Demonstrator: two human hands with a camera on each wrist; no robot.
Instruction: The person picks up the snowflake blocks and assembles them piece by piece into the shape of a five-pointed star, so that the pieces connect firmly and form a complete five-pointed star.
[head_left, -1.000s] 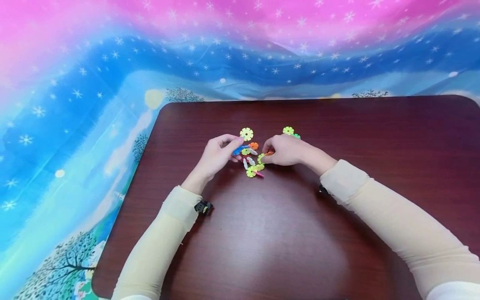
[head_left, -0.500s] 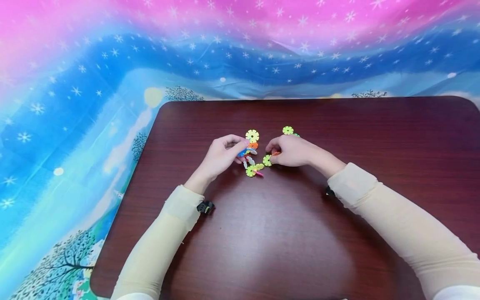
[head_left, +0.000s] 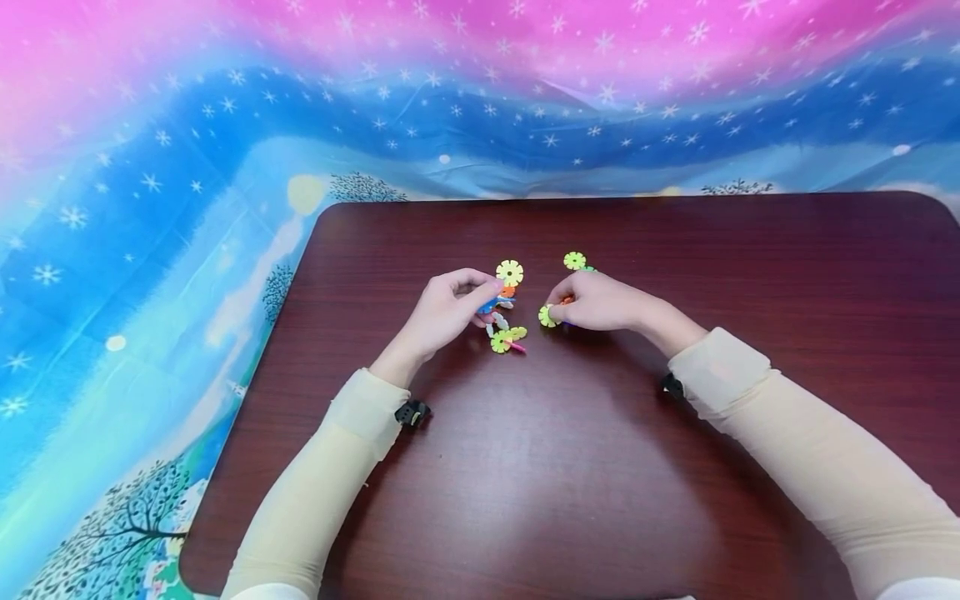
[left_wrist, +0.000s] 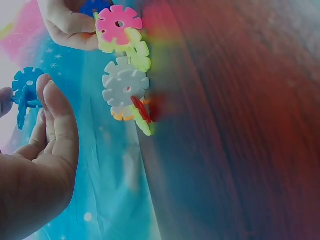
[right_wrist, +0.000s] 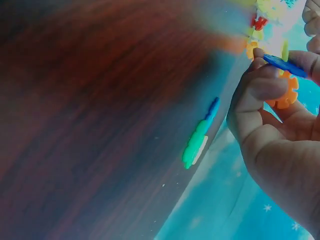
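Note:
Just left of the loose pieces, my left hand (head_left: 456,310) pinches blue notched plastic discs (head_left: 489,306) between thumb and fingers. In the left wrist view, these are two blue discs (left_wrist: 26,90) slotted together crosswise. My right hand (head_left: 609,302) pinches a small joined cluster. It has a yellow-green disc (head_left: 548,316) and, in the right wrist view, a dark blue disc (right_wrist: 284,65) and an orange disc (right_wrist: 286,92). Between the hands lie a pale yellow disc (head_left: 510,272), an orange disc (head_left: 508,292), white discs (head_left: 498,321) and a pink disc (head_left: 517,347), partly hidden by my left fingers.
Behind my right hand a yellow-green disc (head_left: 574,261) and a green disc (right_wrist: 195,142) lie on the dark wooden table (head_left: 480,500). A patterned blue and pink cloth (head_left: 225,167) hangs behind and left of the table. Black wrist cameras (head_left: 412,413) sit at both cuffs.
My right hand has moved to the right, carrying the yellow-green and orange discs away from the pile. My left hand has shifted slightly right with the blue discs, over the pieces.

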